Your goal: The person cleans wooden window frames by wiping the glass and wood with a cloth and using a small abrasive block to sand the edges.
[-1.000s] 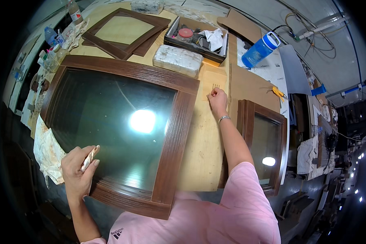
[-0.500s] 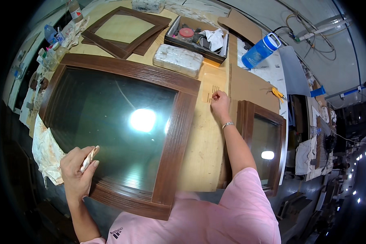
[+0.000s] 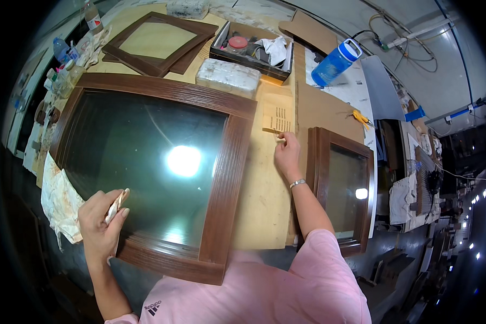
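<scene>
A brown wood-framed glass panel lies in front of me on the worktable. My left hand is closed at its near left corner, gripping a white cloth with brownish stains; a fold sticks out between thumb and fingers, and the rest hangs over the panel's left edge. Right of the panel, my right hand is pinched at the near edge of a yellowish printed sheet. A small pale bit shows at the fingertips, too small to name. A bracelet circles that wrist.
A smaller framed glass panel lies at right. Beyond are a wrapped block, an open box of odds and ends, empty brown frames, a blue bottle and a yellow-handled tool. Several bottles line the left edge.
My right hand has drawn back toward me, uncovering more of the sheet's print. The left hand stays closed on the cloth in nearly the same place. The whole view has shifted slightly.
</scene>
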### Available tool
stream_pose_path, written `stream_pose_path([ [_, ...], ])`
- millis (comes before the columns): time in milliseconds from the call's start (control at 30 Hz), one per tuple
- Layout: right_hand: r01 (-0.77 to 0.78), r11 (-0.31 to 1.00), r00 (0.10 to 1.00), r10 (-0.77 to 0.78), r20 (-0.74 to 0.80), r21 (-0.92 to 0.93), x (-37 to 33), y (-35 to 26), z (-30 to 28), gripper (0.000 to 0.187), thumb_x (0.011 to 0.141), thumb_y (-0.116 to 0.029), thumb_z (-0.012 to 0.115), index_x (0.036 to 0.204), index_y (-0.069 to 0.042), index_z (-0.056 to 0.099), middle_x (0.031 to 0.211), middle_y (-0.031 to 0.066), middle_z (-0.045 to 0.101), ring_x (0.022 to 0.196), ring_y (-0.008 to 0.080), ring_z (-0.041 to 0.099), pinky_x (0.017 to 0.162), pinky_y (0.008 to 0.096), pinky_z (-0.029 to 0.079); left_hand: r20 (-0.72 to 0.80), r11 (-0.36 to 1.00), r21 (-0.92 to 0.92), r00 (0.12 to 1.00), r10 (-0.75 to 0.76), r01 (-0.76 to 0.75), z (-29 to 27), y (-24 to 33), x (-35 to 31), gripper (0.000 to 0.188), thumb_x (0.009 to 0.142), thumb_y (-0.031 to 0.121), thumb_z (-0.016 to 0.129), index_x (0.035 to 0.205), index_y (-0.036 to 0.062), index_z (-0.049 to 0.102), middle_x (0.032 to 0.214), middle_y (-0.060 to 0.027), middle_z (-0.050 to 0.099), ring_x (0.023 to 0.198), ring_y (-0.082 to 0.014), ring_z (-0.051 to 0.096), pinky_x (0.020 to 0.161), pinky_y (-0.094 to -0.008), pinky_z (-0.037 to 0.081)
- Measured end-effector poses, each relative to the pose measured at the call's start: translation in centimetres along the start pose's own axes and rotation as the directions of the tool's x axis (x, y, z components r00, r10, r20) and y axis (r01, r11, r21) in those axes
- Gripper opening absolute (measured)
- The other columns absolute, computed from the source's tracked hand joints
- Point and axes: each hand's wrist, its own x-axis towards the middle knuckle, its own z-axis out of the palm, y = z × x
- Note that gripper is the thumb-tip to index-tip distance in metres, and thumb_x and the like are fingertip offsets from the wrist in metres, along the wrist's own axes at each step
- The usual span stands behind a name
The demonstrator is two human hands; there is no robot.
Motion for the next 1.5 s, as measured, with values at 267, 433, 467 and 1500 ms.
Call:
stream_pose_path([
  [267,-0.268,0.934,0.963,0.265,0.044,0.238,-1.2,-3.5,-3.6,0.019,0.081,0.010,0.062,0.096,-0.002,0.060,0.085,0.0043,0.065,0.061,0.0064,0.050,0.058,0.0247,0.044,-0.019,0.999,-0.020,0.999,0.044,-0.044,-0.1,-0.3,-0.3,0.027,0.073,0.005,0.074,0.099,-0.0005,0.070,0.069,-0.0115,0.053,0.061,-0.0263,0.052,0.058,-0.0369,0.038],
  [433,-0.521,0.371,0.819,0.469,0.330,0.769,0.1,-10.7,-8.6,0.023,0.084,0.003,0.064,0.103,-0.006,0.055,0.090,0.0088,0.067,0.061,0.0136,0.055,0.059,0.0297,0.045,-0.008,0.991,0.013,0.991,0.133,-0.133,-0.3,-0.3,-0.2,0.028,0.073,0.006,0.076,0.100,0.0025,0.071,0.071,-0.0120,0.055,0.064,-0.0296,0.055,0.059,-0.0393,0.041],
  [467,-0.571,0.210,0.773,0.464,0.433,0.794,0.3,-12.6,-10.1,0.024,0.085,0.002,0.064,0.105,-0.006,0.055,0.092,0.0102,0.068,0.062,0.0142,0.056,0.059,0.0294,0.045,0.002,0.988,0.032,0.989,0.151,-0.151,-0.4,-0.2,-0.2,0.028,0.073,0.009,0.077,0.100,0.0036,0.071,0.073,-0.0120,0.057,0.065,-0.0310,0.057,0.060,-0.0410,0.043],
  [1500,-0.636,-0.233,0.764,-0.053,0.643,0.736,-9.1,-49.9,-2.0,0.033,0.083,0.002,0.066,0.112,-0.008,0.055,0.118,0.0193,0.065,0.080,0.0212,0.065,0.076,0.0315,0.053,0.396,0.151,-0.913,0.912,0.108,0.379,-14.4,-10.1,4.4,0.027,0.088,-0.001,0.068,0.112,0.0010,0.056,0.094,-0.0053,0.065,0.087,-0.0105,0.061,0.083,-0.0246,0.049],
])
